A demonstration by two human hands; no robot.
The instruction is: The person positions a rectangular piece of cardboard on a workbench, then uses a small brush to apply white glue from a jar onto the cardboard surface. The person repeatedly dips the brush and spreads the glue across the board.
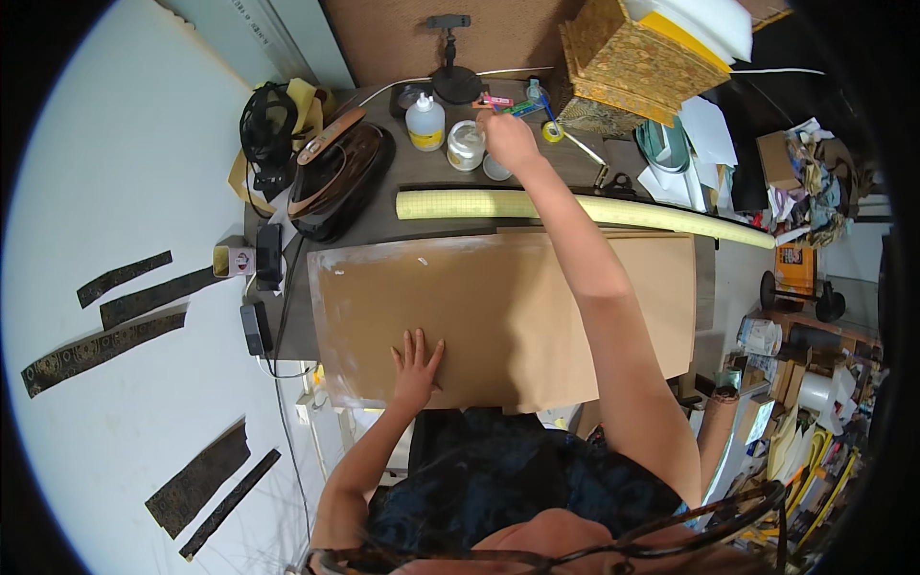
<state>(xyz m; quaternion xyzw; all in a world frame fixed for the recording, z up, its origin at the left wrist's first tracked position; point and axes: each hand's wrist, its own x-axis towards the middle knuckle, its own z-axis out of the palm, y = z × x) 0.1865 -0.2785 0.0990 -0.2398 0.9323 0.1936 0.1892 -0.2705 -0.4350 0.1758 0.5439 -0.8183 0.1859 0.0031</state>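
My left hand (pixel 415 371) lies flat on a large brown board (pixel 445 302), fingers apart, near its front edge. Whitish smears run along the board's left and far edges, and two small white bits rest on it. My right hand (pixel 509 144) reaches over the board to the back of the desk. Its fingers are curled beside an uncapped jar (pixel 466 147) of whitish stuff; whether they hold a thin tool is hidden. Just below that hand sits a round lid (pixel 497 168). Left of the jar stands a white squeeze bottle (pixel 425 123) with a yellow label.
A pale yellow gridded roll (pixel 467 204) lies behind the board. At left are a clothes iron (pixel 341 176) and a power adapter (pixel 254 329) with cables. A phone stand (pixel 456 79), yellow tape (pixel 553 131) and a gold brocade box (pixel 625 65) occupy the back. Dark patterned strips (pixel 108 352) hang on the white wall.
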